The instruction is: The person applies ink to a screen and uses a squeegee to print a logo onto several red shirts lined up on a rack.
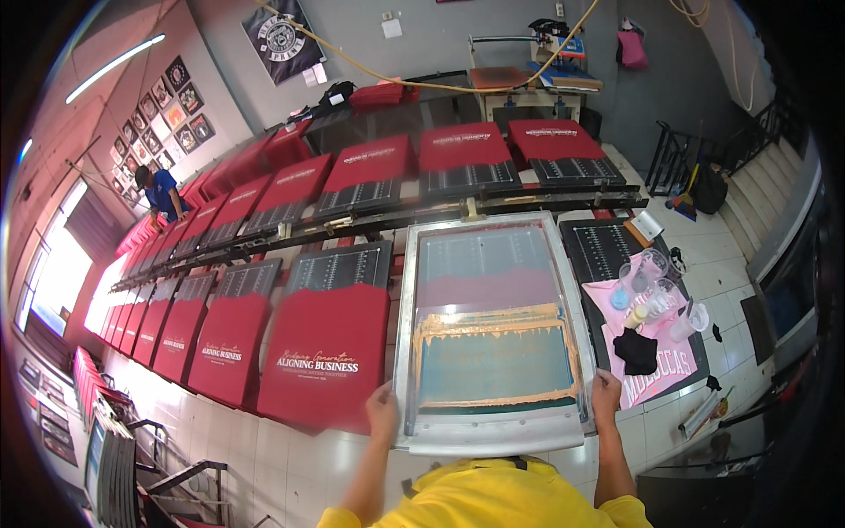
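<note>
A screen-printing frame (407, 308) with a pale metal rim lies in front of me. Gold-orange ink (493, 322) streaks its blue-green mesh in a band across the middle and a thinner line near the close end. My left hand (383, 412) is closed on the rim's near left side, and my right hand (606, 394) grips the opposite side. Through the mesh a dark, reddish shape shows dimly; whether the frame touches it I cannot tell. Just left of it, a red shirt (326, 330) with gold and white print is stretched over a black board.
More red shirts on boards (461, 145) line both sides of a long metal rail (370, 216). At right, plastic cups (651, 264) and a black cloth (635, 350) sit on a pink shirt (607, 295). Another person (163, 194) in blue stands far left. Stairs (748, 189) rise at right.
</note>
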`<action>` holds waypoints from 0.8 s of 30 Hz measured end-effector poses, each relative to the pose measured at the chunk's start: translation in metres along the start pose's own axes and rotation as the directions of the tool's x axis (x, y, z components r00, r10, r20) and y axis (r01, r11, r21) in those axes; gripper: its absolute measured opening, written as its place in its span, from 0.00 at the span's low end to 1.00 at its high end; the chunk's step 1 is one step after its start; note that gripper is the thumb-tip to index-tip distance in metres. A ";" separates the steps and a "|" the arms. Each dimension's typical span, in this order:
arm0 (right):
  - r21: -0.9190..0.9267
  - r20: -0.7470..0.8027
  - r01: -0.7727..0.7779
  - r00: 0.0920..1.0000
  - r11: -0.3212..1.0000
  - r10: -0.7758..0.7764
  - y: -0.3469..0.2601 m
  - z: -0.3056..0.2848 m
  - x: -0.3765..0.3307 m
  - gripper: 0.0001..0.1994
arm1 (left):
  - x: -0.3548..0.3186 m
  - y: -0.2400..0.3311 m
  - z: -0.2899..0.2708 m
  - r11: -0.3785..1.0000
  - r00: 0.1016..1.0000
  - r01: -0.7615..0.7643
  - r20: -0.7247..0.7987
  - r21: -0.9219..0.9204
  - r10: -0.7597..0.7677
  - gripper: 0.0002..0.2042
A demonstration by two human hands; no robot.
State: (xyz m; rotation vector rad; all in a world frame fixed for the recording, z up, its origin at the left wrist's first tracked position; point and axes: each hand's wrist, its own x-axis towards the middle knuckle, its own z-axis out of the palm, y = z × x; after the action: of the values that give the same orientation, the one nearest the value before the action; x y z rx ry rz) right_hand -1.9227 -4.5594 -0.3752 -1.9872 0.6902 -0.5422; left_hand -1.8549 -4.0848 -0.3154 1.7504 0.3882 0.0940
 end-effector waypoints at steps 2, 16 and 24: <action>-0.015 0.011 -0.035 0.999 0.999 0.035 0.005 0.003 0.001 0.14 | 0.003 -0.005 -0.002 0.998 1.000 -0.005 -0.001 -0.059 0.005 0.15; -0.051 0.006 0.007 1.000 0.999 -0.007 -0.016 0.002 -0.009 0.14 | 0.000 0.006 -0.001 0.996 0.998 -0.070 -0.001 0.047 0.070 0.15; -0.269 0.152 0.069 0.988 0.961 -0.028 -0.042 -0.020 -0.006 0.16 | 0.004 0.015 -0.003 0.982 0.989 -0.145 0.026 0.125 0.143 0.15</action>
State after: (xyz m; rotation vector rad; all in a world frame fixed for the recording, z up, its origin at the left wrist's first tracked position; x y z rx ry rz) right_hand -1.9287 -4.5507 -0.3293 -2.2823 0.6534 -0.3369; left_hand -1.8490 -4.0837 -0.3012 1.9027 0.2593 0.1607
